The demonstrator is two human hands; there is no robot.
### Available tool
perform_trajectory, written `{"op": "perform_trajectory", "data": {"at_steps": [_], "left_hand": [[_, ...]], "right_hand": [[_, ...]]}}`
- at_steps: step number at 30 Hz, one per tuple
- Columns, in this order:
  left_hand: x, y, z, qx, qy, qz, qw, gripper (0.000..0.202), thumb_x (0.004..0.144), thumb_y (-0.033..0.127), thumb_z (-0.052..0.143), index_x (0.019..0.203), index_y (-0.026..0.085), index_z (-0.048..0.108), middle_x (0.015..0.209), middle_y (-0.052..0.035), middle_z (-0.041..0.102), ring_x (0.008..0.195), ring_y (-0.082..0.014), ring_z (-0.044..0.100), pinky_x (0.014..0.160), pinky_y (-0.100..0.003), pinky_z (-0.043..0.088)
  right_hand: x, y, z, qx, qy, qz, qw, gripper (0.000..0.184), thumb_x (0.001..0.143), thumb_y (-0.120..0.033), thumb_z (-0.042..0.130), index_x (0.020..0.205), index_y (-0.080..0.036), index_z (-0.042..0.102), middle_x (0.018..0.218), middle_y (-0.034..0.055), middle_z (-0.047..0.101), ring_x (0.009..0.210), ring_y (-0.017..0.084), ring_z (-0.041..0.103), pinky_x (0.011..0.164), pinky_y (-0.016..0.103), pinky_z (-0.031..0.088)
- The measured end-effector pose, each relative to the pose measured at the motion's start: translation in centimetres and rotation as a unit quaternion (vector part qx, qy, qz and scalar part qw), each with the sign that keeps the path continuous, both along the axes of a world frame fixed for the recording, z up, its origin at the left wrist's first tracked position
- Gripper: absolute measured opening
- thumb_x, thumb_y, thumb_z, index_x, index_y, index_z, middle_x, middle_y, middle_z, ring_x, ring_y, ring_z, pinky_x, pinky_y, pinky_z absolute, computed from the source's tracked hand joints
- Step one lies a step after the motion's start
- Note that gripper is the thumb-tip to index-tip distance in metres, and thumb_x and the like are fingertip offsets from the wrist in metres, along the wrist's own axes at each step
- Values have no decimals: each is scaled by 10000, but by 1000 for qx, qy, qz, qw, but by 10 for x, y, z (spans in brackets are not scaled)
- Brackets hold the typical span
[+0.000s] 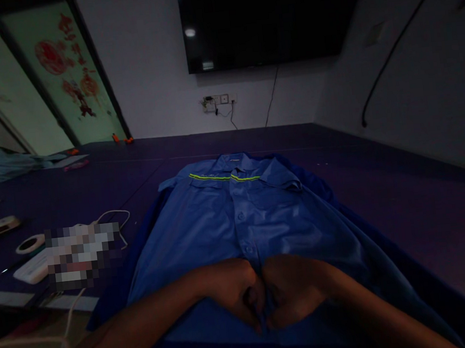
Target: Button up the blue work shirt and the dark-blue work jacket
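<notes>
**Both hands pinch low on the shirt front**

Head view: the shirt (205, 226) lies front up beneath my fingers, its collar (237, 162) far beyond them. My left hand (236, 284) and right hand (298, 286) meet low on the front strip (241, 231). The fingers of both are curled in, their tips pinching a bit of the shirt's front edge; in this dim light I cannot tell whether a button sits in the pinch. One button (249, 249) shows just beyond my knuckles, another (241, 216) farther along the same line. Darker cloth (320, 184) spreads under the shirt on the table (404, 189).

To work this edge well, I think one pinch should hold the strip taut while the other does the fine work. I want both edges level so the line runs straight to the collar, and no darker cloth caught from below.
</notes>
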State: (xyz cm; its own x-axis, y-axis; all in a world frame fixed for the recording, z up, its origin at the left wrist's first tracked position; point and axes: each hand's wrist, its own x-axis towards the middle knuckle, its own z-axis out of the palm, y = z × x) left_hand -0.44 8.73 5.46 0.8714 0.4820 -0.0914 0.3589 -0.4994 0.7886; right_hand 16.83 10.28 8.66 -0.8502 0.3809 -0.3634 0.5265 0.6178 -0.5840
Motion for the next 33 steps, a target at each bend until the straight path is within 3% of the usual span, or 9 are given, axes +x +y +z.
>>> {"op": "perform_trajectory", "data": {"at_steps": [3,6,11,14,18,25,33], "left_hand": [[-4,3,7,-118,-28,34,992,239,560,320,760,632,146,613,566,41,578,508,-51,499,484,-157,368],[-12,12,12,-213,-41,117,969,338,508,390,772,635,132,594,568,32,591,490,-64,513,478,-182,399],[-23,30,13,-230,-91,271,930,348,455,329,792,606,111,567,493,48,555,411,-55,476,432,-188,392],[-22,35,11,-200,-97,330,917,295,469,264,779,571,105,552,440,65,507,378,-45,447,406,-176,367],[-15,35,14,-207,-96,332,915,314,456,278,783,589,104,559,448,64,516,384,-49,455,412,-181,376],[-7,37,31,-200,-92,323,920,366,388,329,813,570,106,587,453,53,536,410,-57,478,433,-188,376],[-25,43,11,-251,-80,283,922,349,406,322,811,621,105,642,540,10,620,483,-88,547,488,-207,414]], "right_hand": [[4,5,-1,-99,-20,4,995,261,677,-215,515,421,-161,518,394,-34,498,356,81,455,341,155,297],[6,17,-1,-154,45,-49,986,184,677,-205,489,499,-160,503,433,-36,499,388,92,479,356,159,311],[8,42,-11,55,194,-169,965,271,652,-227,521,450,-175,348,423,-75,293,400,55,294,386,187,166],[8,51,-20,96,195,-197,956,321,666,-278,538,450,-181,322,440,-72,276,426,61,271,409,203,162],[3,53,-27,66,195,-221,953,333,681,-312,524,459,-187,309,440,-75,267,420,60,256,407,203,157],[-10,51,-21,64,268,-274,921,318,644,-279,522,458,-191,279,434,-76,238,413,53,232,387,200,118],[-14,48,-33,-12,314,-226,922,358,688,-358,551,486,-184,313,471,-75,254,446,56,251,412,191,179]]}}
